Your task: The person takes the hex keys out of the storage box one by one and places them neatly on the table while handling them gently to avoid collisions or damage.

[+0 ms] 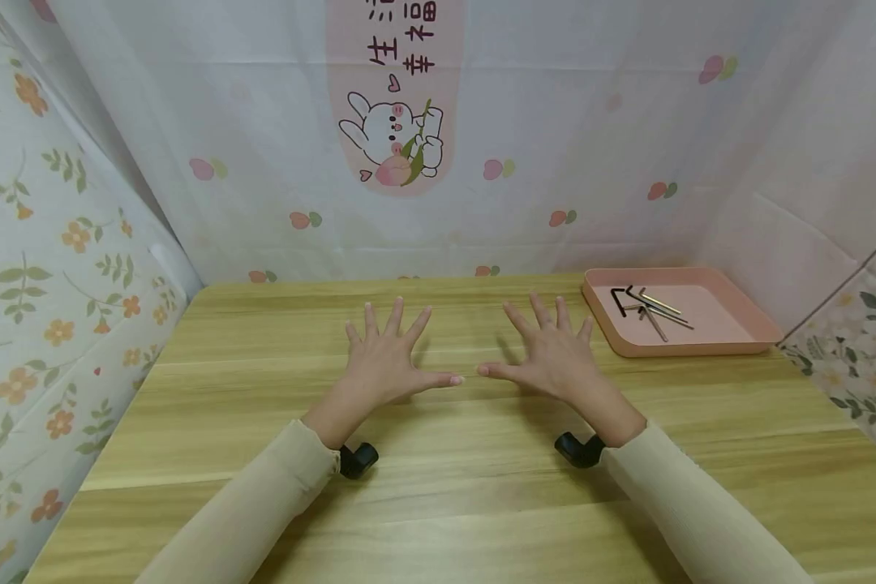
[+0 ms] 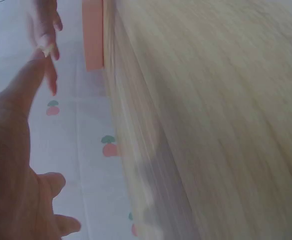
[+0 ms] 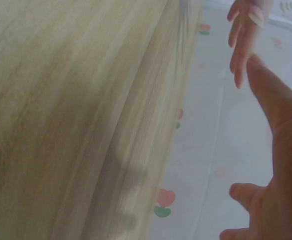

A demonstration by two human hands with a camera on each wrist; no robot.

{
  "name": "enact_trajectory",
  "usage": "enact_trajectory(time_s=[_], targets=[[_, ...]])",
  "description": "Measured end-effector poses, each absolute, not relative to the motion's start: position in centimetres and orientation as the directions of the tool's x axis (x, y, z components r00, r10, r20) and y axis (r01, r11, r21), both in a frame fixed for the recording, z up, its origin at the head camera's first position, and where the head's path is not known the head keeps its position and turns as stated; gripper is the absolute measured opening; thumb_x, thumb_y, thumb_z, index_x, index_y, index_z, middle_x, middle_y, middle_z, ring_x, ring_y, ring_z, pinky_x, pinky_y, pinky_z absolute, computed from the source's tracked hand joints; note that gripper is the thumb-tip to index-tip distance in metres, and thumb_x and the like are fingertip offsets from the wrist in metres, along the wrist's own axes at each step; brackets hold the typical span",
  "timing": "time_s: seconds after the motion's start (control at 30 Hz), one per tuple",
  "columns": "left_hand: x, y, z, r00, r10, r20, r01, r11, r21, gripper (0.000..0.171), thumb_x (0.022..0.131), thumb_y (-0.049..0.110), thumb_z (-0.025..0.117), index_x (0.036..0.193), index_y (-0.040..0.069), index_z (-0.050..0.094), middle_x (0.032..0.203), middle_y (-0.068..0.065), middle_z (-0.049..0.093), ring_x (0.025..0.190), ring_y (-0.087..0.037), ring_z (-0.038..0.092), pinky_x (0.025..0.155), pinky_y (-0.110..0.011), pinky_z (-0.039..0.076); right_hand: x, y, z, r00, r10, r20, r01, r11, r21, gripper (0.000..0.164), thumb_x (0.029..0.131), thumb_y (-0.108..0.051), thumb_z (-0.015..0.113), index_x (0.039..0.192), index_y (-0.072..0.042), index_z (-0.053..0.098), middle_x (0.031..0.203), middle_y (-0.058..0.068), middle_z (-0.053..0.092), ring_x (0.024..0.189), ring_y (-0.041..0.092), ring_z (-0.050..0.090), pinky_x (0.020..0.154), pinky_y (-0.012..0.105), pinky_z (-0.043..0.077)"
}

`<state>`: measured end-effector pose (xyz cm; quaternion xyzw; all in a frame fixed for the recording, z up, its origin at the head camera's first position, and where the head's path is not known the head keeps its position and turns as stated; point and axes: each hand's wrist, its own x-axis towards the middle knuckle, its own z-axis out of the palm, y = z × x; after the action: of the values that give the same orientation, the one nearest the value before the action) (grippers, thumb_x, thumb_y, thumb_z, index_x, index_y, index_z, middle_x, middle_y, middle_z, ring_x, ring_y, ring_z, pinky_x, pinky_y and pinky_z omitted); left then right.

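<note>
My left hand [image 1: 384, 357] is held palm down over the wooden table [image 1: 438, 487], fingers spread and straight, with nothing in it. To its right, my right hand [image 1: 555, 357] mirrors it, fingers fanned out and thumb pointing inward. A small gap separates the two thumb tips in the head view. Both wrist views show the hands above the tabletop, their shadows falling on the wood. Nearest to the right hand is a pink tray [image 1: 701, 350] at the back right. Several hex keys [image 1: 653, 308], black and metallic, lie loosely piled in its left part.
A white curtain [image 1: 540, 105] with fruit prints and a cartoon rabbit hangs along the table's back edge. Floral cloth [image 1: 58, 284] borders the left side, and another flowered cloth [image 1: 861, 349] the right. Black wrist cameras [image 1: 578, 450] sit under both cuffs.
</note>
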<state>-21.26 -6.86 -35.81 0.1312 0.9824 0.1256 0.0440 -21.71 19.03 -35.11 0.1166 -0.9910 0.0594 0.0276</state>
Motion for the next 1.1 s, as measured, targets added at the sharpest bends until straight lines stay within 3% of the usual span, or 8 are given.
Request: enact_trajectory(time_s=[0.37, 1.1], targets=[[-21.3, -6.5, -35.8, -0.960, 0.277, -0.046, 0.256, 0.931, 0.260, 0.114, 0.072, 0.094, 0.050, 0.163, 0.038, 0.009, 0.172, -0.013, 0.000, 0.151, -0.057, -0.003, 0.116, -0.080, 0.006, -21.1, 19.5, -35.3, -0.976, -0.203, 0.080, -0.212, 0.970, -0.118, 0.111, 0.076, -0.089, 0.054, 0.163, -0.028, 0.022, 0.169, 0.021, 0.012, 0.150, 0.060, 0.012, 0.105, 0.088, 0.016], [-21.4, -3.8, -35.5, -0.945, 0.322, -0.061, 0.295, 0.917, 0.270, 0.112, 0.074, 0.093, 0.049, 0.163, 0.038, 0.008, 0.172, -0.010, 0.004, 0.154, -0.053, -0.001, 0.118, -0.078, 0.009, -20.8, 24.6, -35.2, -0.980, -0.184, 0.071, -0.195, 0.963, -0.186, 0.108, 0.079, -0.085, 0.057, 0.162, -0.023, 0.027, 0.168, 0.024, 0.015, 0.150, 0.061, 0.008, 0.103, 0.090, 0.011]])
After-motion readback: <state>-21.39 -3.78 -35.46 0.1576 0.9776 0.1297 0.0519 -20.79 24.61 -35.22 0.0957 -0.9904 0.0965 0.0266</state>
